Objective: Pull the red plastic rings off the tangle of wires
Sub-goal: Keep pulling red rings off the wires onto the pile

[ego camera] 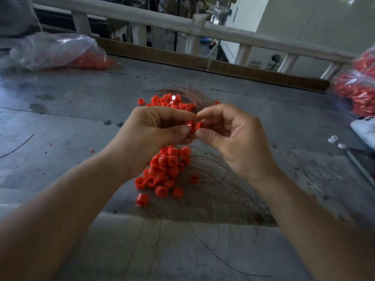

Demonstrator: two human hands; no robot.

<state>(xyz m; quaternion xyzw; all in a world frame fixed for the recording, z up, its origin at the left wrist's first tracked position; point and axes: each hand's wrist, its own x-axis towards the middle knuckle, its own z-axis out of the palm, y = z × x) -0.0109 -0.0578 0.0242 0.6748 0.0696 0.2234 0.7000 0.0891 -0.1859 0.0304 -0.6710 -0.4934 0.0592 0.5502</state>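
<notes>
Both hands meet above the grey table [60,122]. My left hand [156,134] pinches a red plastic ring [191,125] between thumb and fingers. My right hand [233,136] pinches a second red ring [198,125] right beside it; the two rings touch. Thin copper wires [219,183] fan out below and right of the hands, and a further bundle of wires [192,94] lies behind them. A pile of loose red rings [164,171] lies under my left wrist, and another pile of red rings [170,101] sits beyond the hands.
A clear plastic bag [50,51] with red rings lies at the far left. A second bag of red rings [359,92] sits at the right edge, with a white object [365,130] below it. A cardboard strip [203,63] and a grey railing [162,21] border the table's far side.
</notes>
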